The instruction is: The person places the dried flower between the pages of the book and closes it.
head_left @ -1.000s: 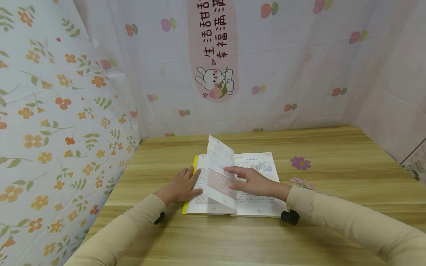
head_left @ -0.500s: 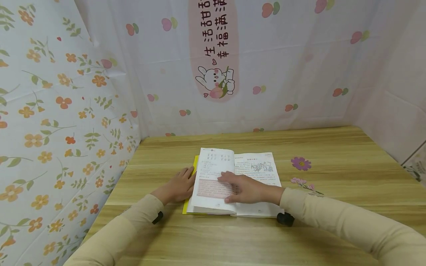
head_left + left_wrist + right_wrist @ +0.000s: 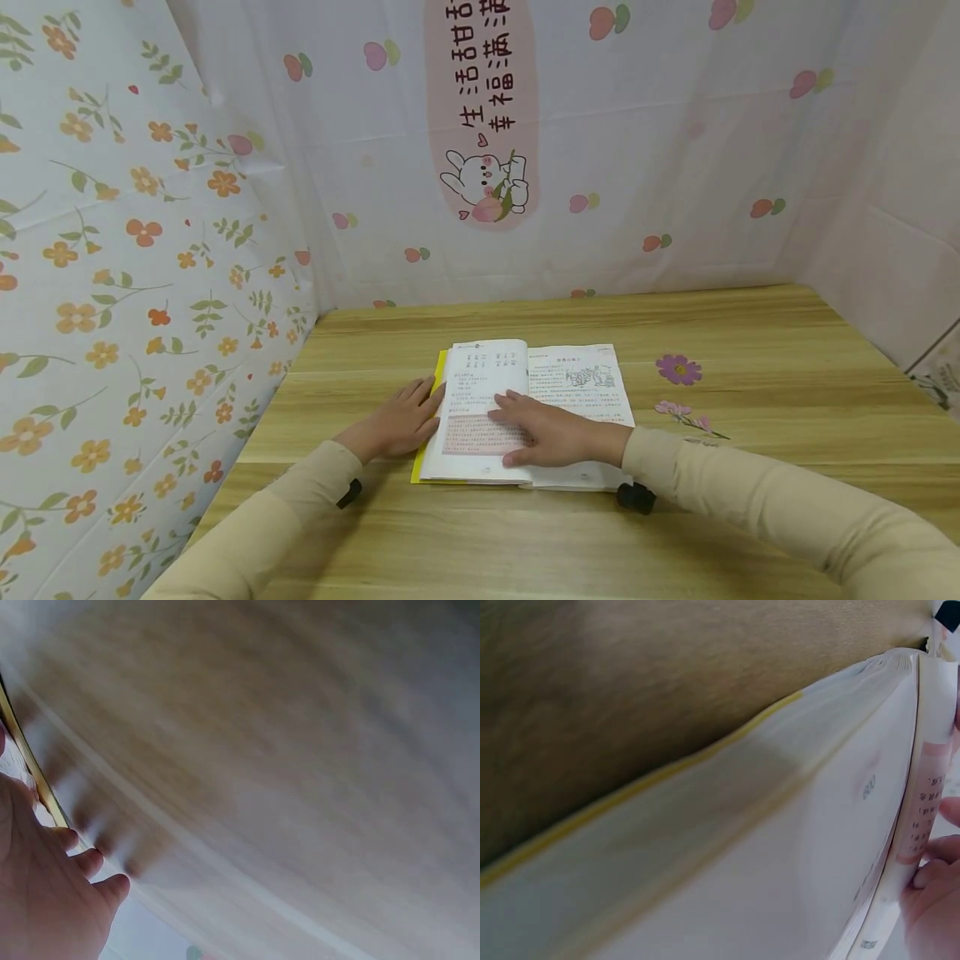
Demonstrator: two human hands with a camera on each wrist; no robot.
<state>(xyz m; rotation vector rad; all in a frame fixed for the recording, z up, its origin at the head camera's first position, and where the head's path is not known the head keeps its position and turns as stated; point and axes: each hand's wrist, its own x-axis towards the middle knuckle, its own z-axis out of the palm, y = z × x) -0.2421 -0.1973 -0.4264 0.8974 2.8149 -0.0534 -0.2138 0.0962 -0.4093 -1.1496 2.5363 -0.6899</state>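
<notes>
An open book with a yellow cover edge lies flat on the wooden table. Its left page carries a pink text box; its right page shows a small line drawing. My right hand rests across the middle of the book, fingers spread over the left page near the fold. At the book's left edge lies my left hand, its fingertips touching the page margin and cover. In the left wrist view the fingers of the left hand reach the table and book edge. The right wrist view shows the thick page block from below.
The wooden table has a purple flower and a pink flower lying or printed right of the book. A patterned curtain hangs behind the table, and a floral cloth hangs at the left.
A page that stood raised has come down flat onto the left side. My right hand followed it slightly left and down; my left hand drew back a little at the edge.
</notes>
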